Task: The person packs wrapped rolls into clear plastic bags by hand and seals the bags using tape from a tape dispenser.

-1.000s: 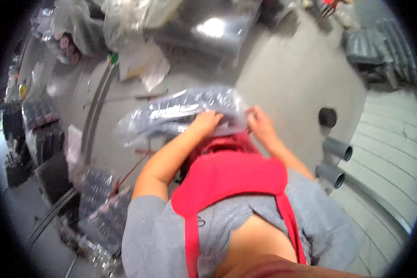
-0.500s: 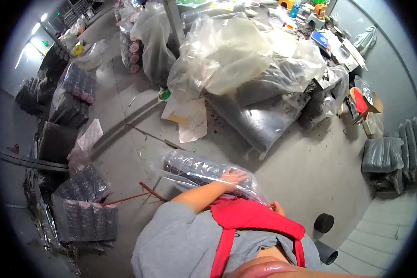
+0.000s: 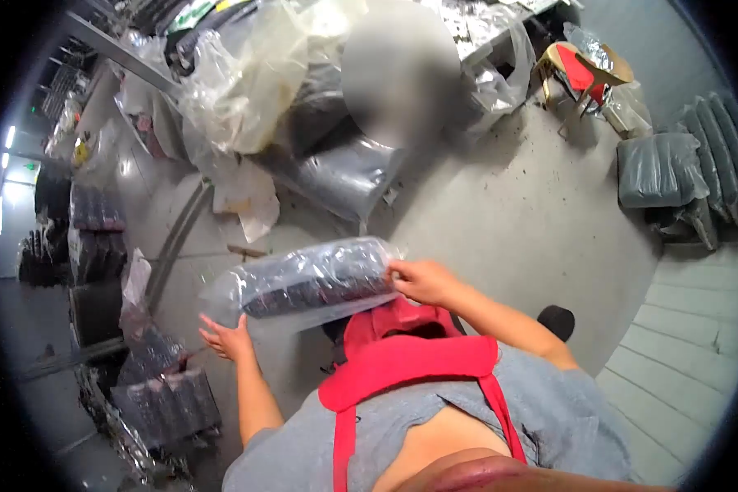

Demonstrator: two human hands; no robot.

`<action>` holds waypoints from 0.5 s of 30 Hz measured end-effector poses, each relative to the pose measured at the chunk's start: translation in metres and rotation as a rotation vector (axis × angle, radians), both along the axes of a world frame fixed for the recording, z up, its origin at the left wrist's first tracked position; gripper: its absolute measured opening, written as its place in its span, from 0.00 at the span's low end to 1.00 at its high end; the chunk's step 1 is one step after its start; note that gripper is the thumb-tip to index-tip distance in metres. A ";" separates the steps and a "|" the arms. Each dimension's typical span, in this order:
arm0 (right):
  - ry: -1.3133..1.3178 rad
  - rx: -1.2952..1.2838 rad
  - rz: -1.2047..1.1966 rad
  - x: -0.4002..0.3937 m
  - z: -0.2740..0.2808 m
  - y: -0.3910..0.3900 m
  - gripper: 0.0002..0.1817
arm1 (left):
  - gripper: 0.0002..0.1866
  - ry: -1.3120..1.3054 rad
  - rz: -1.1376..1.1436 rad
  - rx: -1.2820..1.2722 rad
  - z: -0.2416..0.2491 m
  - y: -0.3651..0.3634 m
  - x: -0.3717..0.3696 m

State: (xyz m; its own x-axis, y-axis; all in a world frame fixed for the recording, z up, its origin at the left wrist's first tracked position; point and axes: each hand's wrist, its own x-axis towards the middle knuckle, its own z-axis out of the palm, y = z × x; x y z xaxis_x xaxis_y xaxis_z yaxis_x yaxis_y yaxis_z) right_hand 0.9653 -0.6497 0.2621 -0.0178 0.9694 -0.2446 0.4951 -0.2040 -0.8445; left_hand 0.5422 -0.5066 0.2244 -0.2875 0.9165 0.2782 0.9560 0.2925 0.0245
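A long clear plastic bag with dark rolls packed inside lies across in front of my red apron. At its right end, my right hand has its fingers closed on the plastic. By the left end is my left hand, fingers spread, thumb close to the loose plastic.
Large plastic-wrapped bundles stand ahead beside crumpled clear sheeting. Wrapped rolls sit on the left, grey wrapped packs on the right. A chair with a red patch and a black cylinder stand on the right.
My left hand has left the bag's top and moved to its left end. My right hand has come up to grip the right end. The bag has swung, and the view has turned.
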 end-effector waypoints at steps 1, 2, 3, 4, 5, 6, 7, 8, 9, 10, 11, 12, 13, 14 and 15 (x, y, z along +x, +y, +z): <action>-0.035 0.078 0.085 0.007 -0.005 -0.002 0.11 | 0.57 -0.237 0.406 -0.100 -0.017 -0.021 -0.001; 0.000 0.057 0.115 0.013 -0.003 -0.001 0.13 | 0.57 -0.207 0.430 -0.138 -0.017 -0.044 -0.001; 0.038 0.033 0.135 0.016 -0.002 -0.003 0.15 | 0.61 -0.687 0.693 -0.104 -0.016 -0.061 -0.002; 0.052 -0.001 0.138 0.018 -0.006 -0.007 0.15 | 0.65 -1.180 0.945 -0.035 -0.021 -0.068 -0.003; 0.084 -0.018 0.152 0.023 -0.009 -0.006 0.18 | 0.66 -1.490 0.929 -0.117 -0.040 -0.087 -0.017; 0.114 -0.027 0.165 0.026 -0.013 -0.002 0.20 | 0.68 -1.771 0.929 -0.239 -0.059 -0.106 -0.032; 0.120 -0.039 0.164 0.030 -0.015 0.002 0.20 | 0.69 -2.014 0.920 -0.369 -0.048 -0.113 -0.007; 0.145 -0.063 0.244 0.036 -0.018 0.003 0.20 | 0.67 -2.026 1.012 -0.322 -0.045 -0.127 0.026; 0.168 -0.091 0.331 0.049 -0.024 0.002 0.20 | 0.65 -2.039 1.110 -0.268 -0.015 -0.135 0.108; 0.173 -0.060 0.443 0.050 -0.028 0.003 0.17 | 0.65 -2.057 1.142 -0.267 -0.007 -0.139 0.150; 0.169 -0.029 0.562 0.051 -0.030 0.007 0.15 | 0.63 -2.162 1.155 -0.298 -0.003 -0.137 0.189; 0.144 -0.111 0.697 0.058 -0.017 0.015 0.12 | 0.62 -2.284 1.140 -0.323 -0.004 -0.128 0.220; 0.137 -0.103 0.852 0.067 -0.018 0.022 0.13 | 0.62 -2.345 1.121 -0.314 -0.007 -0.115 0.245; 0.217 -0.076 0.928 0.075 -0.030 0.026 0.13 | 0.56 -2.247 1.067 -0.427 -0.011 -0.101 0.266; 0.105 -0.094 1.021 0.084 -0.032 0.039 0.13 | 0.51 -2.136 1.005 -0.526 -0.015 -0.086 0.285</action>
